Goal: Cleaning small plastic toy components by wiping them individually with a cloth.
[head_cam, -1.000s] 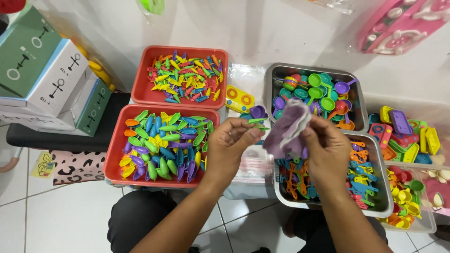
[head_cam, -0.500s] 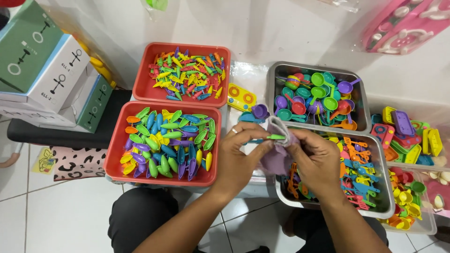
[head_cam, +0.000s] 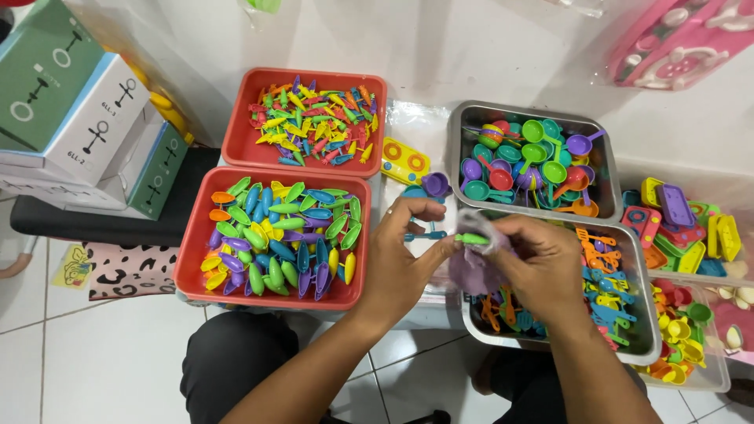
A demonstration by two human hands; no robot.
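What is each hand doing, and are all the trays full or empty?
Left hand: pinching a small green toy piece.
Right hand: gripping a crumpled purple cloth against the green piece.
Near red tray: full of little boat shapes.
Far red tray: holds a pile of tiny pieces.
Far metal tray: full of toy pans.
Near metal tray: full of toy utensils.

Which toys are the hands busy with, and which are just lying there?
In hand:
left hand
right hand
small green plastic toy utensil
crumpled purple cloth

Lying about:
red tray of colourful boat-shaped pieces
steel tray of toy pans
stacked cardboard boxes
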